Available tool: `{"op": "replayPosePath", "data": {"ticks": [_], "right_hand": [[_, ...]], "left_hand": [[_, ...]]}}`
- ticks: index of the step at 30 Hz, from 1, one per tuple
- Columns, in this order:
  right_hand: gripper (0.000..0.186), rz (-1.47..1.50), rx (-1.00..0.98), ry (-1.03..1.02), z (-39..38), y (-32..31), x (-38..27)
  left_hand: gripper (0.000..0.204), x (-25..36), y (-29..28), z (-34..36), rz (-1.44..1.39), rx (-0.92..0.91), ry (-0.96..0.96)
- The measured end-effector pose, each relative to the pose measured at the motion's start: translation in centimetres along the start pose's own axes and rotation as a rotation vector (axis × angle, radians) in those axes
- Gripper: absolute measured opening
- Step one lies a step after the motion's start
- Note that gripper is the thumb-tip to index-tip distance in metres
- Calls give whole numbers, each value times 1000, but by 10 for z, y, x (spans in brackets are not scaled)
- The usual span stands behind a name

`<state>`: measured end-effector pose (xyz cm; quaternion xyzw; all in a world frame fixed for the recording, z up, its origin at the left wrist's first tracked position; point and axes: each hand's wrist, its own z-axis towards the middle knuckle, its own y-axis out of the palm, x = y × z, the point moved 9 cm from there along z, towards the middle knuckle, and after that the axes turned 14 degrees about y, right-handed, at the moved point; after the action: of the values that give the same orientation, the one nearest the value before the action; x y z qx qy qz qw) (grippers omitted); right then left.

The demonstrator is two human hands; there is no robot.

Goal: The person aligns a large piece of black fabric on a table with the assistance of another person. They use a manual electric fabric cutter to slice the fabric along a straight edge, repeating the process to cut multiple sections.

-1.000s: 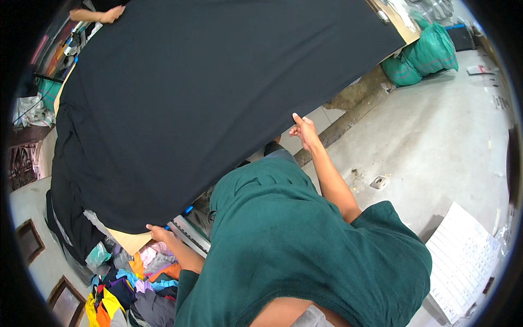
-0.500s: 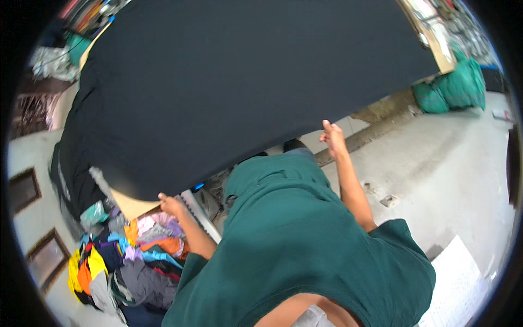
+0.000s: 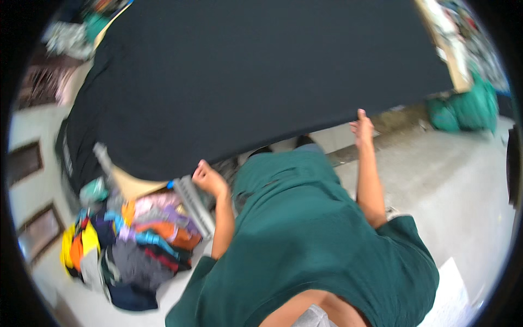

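A large sheet of black fabric point(image 3: 256, 65) is spread over a board with pale edges, filling the upper middle of the view. My left hand point(image 3: 211, 180) is closed at the near edge of the cloth, left of my dark green top, with its fingertips at the hem; the blur hides their exact grip. Farther right along that edge, my right hand point(image 3: 362, 128) has its thumb up and fingers curled on the cloth's edge. Below the left corner of the fabric, a pale panel point(image 3: 131, 182) shows.
A pile of colourful garments point(image 3: 158, 253) lies at lower left beside a long grey strip point(image 3: 193, 210). Green sacks point(image 3: 463, 109) stand at upper right by the pale board edge point(image 3: 457, 73). A white paper sheet point(image 3: 447, 289) lies at lower right on the grey floor point(image 3: 425, 169).
My view has swung, so the fabric's near edge looks more level. My left hand has moved up and rightward along that edge; my right hand appears farther right. The other person's hand has left view.
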<state>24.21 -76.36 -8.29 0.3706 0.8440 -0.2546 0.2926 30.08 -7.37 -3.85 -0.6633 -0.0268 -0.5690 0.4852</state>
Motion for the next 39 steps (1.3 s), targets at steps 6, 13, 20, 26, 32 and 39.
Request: {"op": "replayPosePath", "data": {"ticks": [6,13,20,26,32,39], "right_hand": [[42,292,308,10,102,-71,-55],[34,303,460,-2,202,-148,-90],[60,296,149,-56,172,-147,-74],[35,347,29,52,163,-152,-122],[44,57,-175,128,143,-119,-140],[47,-92,-509,163,96,-47,-106]], "left_hand": [[88,-48,55,-55,-522,-192,-580],[76,-24,94,-77,-646,-289,-569],[67,-15,55,-89,-393,-20,-378],[59,7,95,-108,-618,55,-456],[78,49,142,-128,-620,-91,-507],[64,75,166,-144,-574,112,-527]]}}
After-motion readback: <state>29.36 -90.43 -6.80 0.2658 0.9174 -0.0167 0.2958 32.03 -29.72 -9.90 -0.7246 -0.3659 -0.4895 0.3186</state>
